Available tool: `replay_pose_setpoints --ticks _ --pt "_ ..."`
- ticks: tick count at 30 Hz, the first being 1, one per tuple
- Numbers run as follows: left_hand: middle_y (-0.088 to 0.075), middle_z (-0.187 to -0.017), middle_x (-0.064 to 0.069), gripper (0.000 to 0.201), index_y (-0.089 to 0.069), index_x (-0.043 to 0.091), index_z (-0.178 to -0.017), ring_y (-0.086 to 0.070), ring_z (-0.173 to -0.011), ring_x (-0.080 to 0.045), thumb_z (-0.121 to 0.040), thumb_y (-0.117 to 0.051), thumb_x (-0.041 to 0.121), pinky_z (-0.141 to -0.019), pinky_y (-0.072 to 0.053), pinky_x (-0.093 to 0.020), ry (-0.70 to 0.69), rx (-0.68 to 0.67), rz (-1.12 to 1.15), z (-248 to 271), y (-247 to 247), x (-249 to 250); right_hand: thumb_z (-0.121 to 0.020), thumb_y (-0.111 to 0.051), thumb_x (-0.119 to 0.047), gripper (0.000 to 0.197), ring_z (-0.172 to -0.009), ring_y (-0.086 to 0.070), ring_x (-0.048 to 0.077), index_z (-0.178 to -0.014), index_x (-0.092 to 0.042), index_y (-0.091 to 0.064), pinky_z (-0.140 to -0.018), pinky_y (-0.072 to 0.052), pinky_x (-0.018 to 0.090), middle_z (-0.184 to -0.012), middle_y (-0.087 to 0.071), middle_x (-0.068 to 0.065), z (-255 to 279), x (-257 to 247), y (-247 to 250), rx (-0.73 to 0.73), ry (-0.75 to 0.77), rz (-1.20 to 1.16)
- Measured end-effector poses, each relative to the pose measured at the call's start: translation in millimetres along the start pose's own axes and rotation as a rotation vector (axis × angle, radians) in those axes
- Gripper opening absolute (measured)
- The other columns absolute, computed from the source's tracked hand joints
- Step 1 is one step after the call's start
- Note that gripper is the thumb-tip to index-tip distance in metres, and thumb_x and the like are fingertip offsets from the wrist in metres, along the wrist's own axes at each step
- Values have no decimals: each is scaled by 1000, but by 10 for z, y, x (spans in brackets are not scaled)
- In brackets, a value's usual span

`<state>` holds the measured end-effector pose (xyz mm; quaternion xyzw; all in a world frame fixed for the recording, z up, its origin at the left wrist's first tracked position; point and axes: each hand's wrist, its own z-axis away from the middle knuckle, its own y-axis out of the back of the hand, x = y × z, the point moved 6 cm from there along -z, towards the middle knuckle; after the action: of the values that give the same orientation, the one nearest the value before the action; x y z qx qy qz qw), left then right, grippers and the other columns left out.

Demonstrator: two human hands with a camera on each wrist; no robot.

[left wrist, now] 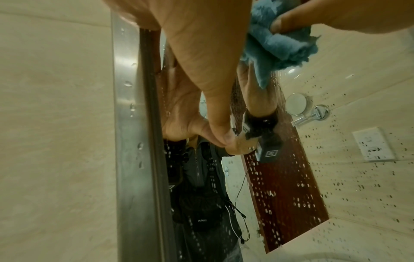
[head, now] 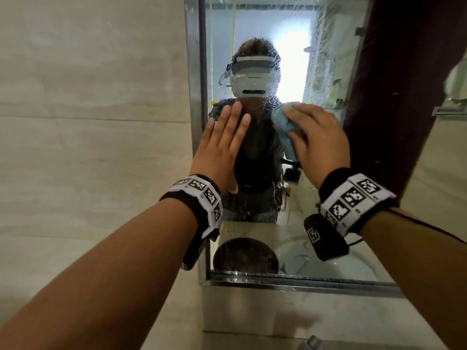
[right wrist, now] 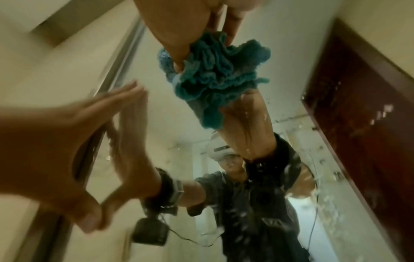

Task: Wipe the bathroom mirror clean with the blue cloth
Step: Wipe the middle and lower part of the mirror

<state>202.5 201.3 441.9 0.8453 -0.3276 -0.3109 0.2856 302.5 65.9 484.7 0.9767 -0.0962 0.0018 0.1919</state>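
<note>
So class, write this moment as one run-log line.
step: wiping mirror | right hand: presses bunched blue cloth on glass | left hand: flat on glass near left frame | glass: droplets remain

A left hand [head: 222,145] lies flat against the mirror [head: 326,213] near its left frame [head: 195,97]. To its right, the right hand [head: 319,140] presses a bunched cloth [head: 284,127] to the glass, with a door [head: 394,97] beyond the mirror's right edge.

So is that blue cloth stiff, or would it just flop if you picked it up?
Probably floppy: the blue cloth bunches into soft folds under the right hand, with a loose end drooping. It looks fluffy and light, though likely damp, since droplets dot the mirror.
</note>
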Motion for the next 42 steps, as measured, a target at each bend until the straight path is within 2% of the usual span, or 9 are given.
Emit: replay_pose_setpoints --ticks 3,8,15,22,25,30,37,39,42 --pt "24 -155 -12 143 21 12 -147 21 -143 -27 -57 -82 52 -118 7 -42 -3 4 10 0 7 -4 -78 -64 -4 37 -103 -56 34 -115 -9 -65 -92 -42 36 -117 -61 14 243 -127 -131 16 47 3" --pt "25 -155 -12 146 23 11 -146 21 -143 -29 -56 -82 56 -117 9 -43 3 -7 0 2 21 7 -58 -79 6 50 -93 -66 34 -105 -9 -71 -77 -55 47 -105 -67 14 932 -237 -526 -431 331 63" --pt "25 -154 -12 146 23 11 -146 22 -143 -28 -56 -83 55 -116 12 -42 5 -12 17 9 18 4 -85 -60 -10 36 -107 -55 34 -121 -13 -62 -93 -44 40 -123 -60 9 147 219 181 48 -70 20" --pt "24 -155 -13 145 24 11 -145 21 -143 -29 -57 -83 53 -118 8 -43 14 -4 13 18 42 27 -54 -87 -4 59 -97 -64 31 -108 -12 -68 -75 -56 42 -111 -66 8 1222 -159 -504 -428 207 129" --pt "25 -154 -13 147 25 10 -145 22 -142 -29 -56 -84 52 -117 9 -43 10 -21 24 13 36 27 -70 -79 -6 44 -106 -57 34 -113 -11 -66 -94 -46 33 -118 -62 12 887 -42 -252 -293 44 -40" --pt "27 -154 -12 145 26 11 -145 23 -142 -29 -57 -82 56 -117 11 -42 10 -17 17 7 16 13 -80 -69 -7 39 -101 -58 33 -119 -10 -63 -87 -45 37 -121 -61 9 514 174 140 6 -121 72" --pt "23 -155 -12 143 20 11 -147 19 -143 -28 -57 -85 49 -118 7 -42 11 1 41 34 62 32 -57 -86 -8 59 -96 -63 32 -111 -13 -64 -69 -56 46 -112 -64 8 1239 -170 -463 -419 162 127" --pt "22 -156 -12 144 20 11 -147 18 -144 -28 -56 -85 49 -118 6 -43 9 -1 44 34 66 31 -63 -82 -10 55 -99 -60 32 -114 -15 -61 -71 -54 46 -116 -61 7 1062 -94 -326 -398 88 126" --pt "21 -156 -12 146 19 11 -147 18 -144 -29 -54 -86 50 -118 7 -42 10 3 57 28 52 21 -81 -65 -6 37 -105 -52 31 -117 -12 -58 -88 -46 38 -122 -55 11 726 234 90 -117 -231 94"
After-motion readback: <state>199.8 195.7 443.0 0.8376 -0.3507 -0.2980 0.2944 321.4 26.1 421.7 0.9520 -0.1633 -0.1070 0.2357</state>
